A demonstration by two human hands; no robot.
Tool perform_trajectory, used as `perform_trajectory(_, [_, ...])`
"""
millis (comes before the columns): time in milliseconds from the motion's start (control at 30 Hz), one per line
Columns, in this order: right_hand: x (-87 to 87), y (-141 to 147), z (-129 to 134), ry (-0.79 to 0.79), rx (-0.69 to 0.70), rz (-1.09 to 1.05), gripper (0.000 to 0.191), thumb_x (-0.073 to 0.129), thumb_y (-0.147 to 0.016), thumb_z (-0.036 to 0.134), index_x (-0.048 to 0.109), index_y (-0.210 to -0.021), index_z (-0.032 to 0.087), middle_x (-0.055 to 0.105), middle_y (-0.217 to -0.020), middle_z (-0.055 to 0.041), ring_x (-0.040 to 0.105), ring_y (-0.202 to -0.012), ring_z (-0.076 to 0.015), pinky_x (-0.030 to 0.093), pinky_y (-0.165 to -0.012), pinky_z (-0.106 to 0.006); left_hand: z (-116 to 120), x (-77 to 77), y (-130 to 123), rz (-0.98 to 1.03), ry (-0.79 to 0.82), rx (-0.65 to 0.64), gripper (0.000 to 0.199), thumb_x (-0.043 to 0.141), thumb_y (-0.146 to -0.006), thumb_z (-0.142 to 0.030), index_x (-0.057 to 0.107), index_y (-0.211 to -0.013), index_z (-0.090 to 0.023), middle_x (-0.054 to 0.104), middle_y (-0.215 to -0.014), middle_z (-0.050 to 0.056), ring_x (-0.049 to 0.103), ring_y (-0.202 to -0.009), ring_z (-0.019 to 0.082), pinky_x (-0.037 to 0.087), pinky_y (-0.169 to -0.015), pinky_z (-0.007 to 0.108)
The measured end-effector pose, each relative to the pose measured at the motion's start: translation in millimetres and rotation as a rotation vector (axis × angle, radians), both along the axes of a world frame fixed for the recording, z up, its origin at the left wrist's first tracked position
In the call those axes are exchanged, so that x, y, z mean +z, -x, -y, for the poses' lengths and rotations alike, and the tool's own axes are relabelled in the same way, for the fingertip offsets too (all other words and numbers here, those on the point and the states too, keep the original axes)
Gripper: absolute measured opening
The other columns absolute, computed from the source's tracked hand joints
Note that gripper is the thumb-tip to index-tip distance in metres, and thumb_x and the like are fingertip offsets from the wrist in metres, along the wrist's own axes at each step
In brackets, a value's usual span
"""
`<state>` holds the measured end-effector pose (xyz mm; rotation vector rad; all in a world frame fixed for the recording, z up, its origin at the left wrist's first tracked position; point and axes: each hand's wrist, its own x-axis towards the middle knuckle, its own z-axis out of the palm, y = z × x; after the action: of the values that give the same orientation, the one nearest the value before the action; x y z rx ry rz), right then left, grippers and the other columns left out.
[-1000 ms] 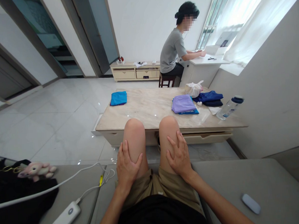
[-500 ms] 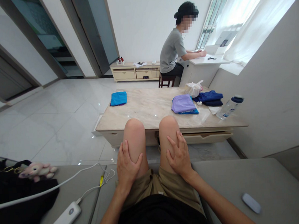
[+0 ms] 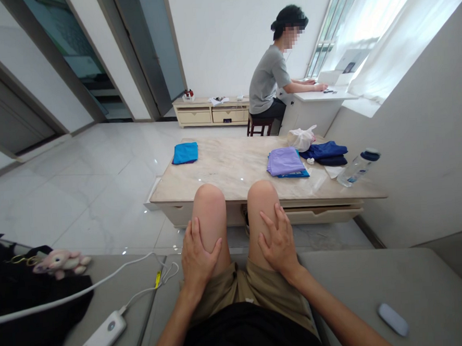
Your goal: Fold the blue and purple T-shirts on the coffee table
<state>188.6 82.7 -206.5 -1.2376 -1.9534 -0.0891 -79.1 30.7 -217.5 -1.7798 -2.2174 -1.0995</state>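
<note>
My left hand point(image 3: 199, 256) lies flat on my left thigh, fingers apart, holding nothing. On my right thigh rests my right hand point(image 3: 278, 241), its fingers spread and also without anything in them. Beyond my knees stands a low marble-topped table point(image 3: 230, 165). A folded blue cloth point(image 3: 185, 153) lies at its left side, with a darker purple edge beneath. Toward the right is a folded lilac cloth point(image 3: 285, 161) on top of a blue one. Behind these sit a white plastic bag point(image 3: 301, 137) and dark blue folded fabric point(image 3: 325, 150). A clear water bottle point(image 3: 358, 168) stands at the right end.
A white power strip point(image 3: 96, 340) with a cable, a pink plush toy point(image 3: 62, 262) and a black bag point(image 3: 39, 310) lie on the sofa at left. A pale oval case point(image 3: 393, 319) is at right. Another person point(image 3: 268, 79) sits at a white desk point(image 3: 313, 108).
The whole view has shifted slightly. The person at the desk has moved a hand a little to the right. My hands stay on my thighs.
</note>
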Motion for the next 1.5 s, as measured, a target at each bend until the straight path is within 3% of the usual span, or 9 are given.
perform_trajectory(1500, [0.7, -0.5, -0.4, -0.006, 0.000, 0.014, 0.065, 0.065, -0.103, 0.020, 0.052, -0.166, 0.025, 0.023, -0.187, -0.0182, 0.029, -0.172, -0.0438, 0.041, -0.131, -0.072, 0.3, 0.1, -0.4, 0.004, -0.003, 0.006, 0.098, 0.076, -0.100, -0.052, 0.029, -0.180, -0.021, 0.050, -0.172, 0.025, 0.056, -0.156, 0.044, 0.054, -0.124, 0.063])
